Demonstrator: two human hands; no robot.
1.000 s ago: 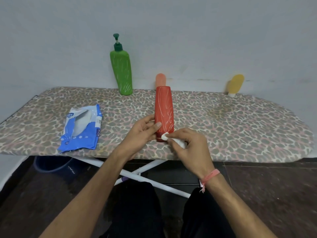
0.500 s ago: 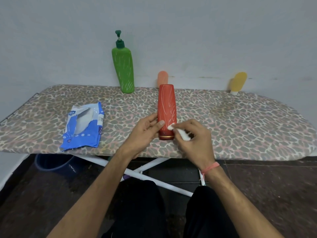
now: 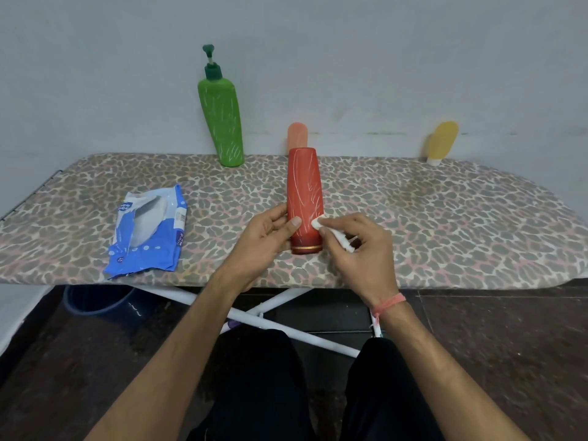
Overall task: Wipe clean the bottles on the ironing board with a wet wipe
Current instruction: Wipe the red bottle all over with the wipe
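Head view: red bottle (image 3: 304, 198) is being held upright near the front edge of the ironing board (image 3: 445, 224), long axis vertical. Its lower left side is being gripped by left hand (image 3: 265, 237), fingers curled round it. Wet wipe (image 3: 331, 232) is being pinched by right hand (image 3: 359, 246) and pressed against the bottle's lower right side; white marks are running upward from there.

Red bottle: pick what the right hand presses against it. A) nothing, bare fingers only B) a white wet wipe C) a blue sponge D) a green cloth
B: the right hand pinches a white wet wipe against the red bottle, while the left hand grips it.
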